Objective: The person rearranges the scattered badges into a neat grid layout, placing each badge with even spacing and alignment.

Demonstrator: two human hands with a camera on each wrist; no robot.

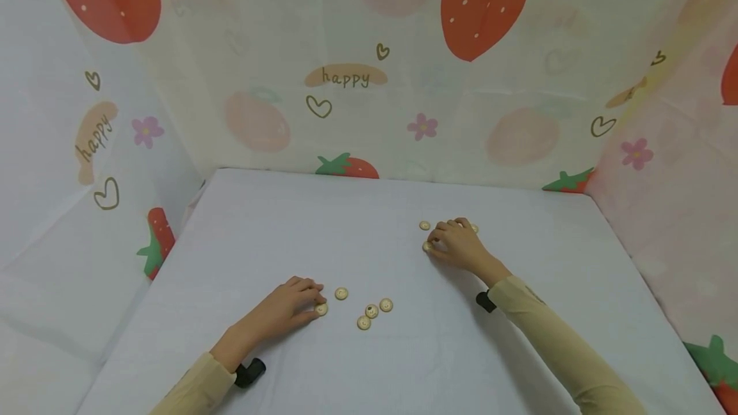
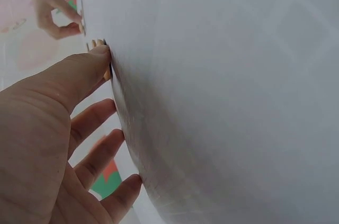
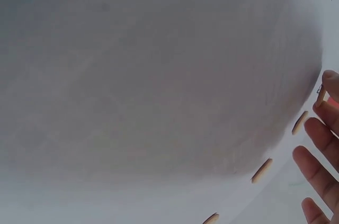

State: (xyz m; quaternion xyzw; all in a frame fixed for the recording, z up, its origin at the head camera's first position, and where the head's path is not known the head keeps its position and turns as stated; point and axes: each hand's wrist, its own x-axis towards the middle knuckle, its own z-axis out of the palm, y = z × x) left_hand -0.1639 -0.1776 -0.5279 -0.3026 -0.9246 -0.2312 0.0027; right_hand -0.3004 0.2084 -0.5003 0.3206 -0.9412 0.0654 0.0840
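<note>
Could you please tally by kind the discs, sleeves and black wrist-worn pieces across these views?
Pale tan round discs: 9, counting one disc clear only in the right wrist view
Beige fabric sleeves: 2
Small black wrist-worn pieces: 2
Total: 13

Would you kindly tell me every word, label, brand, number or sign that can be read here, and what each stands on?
"happy": back curtain, on an orange patch.
"happy": left curtain, on a slanted orange patch.
Right-corner orange patch: too distorted to read.
Marks on the discs: too small to read.
</note>
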